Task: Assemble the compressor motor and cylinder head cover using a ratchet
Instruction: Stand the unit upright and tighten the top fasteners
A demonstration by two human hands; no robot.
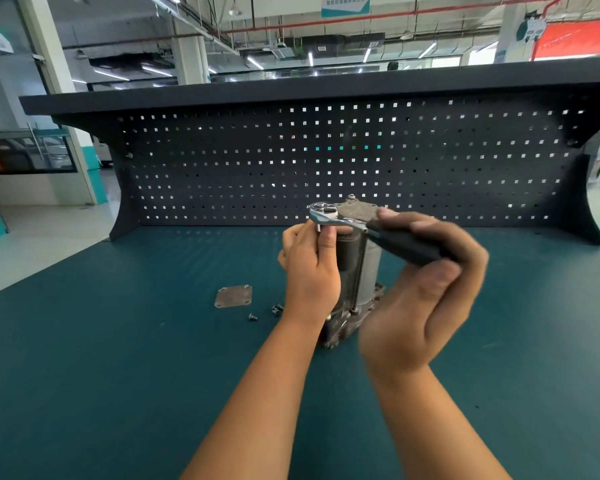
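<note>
Count as follows. One compressor motor (369, 271) is standing at frame centre. One ratchet (329, 214) is sitting at its top. One flat cover plate (233, 296) is lying left of centre. One lone bolt (253, 317) is lying just below it. A bolt cluster (276, 309) alongside is reading as two, not certain. Two hands are showing: left hand (309, 268), right hand (426, 289). One counter (118, 341) and one pegboard (326, 161) are standing behind.

dark pegboard (326, 161), teal benchtop (118, 375), ceiling striplights (153, 70)
</note>
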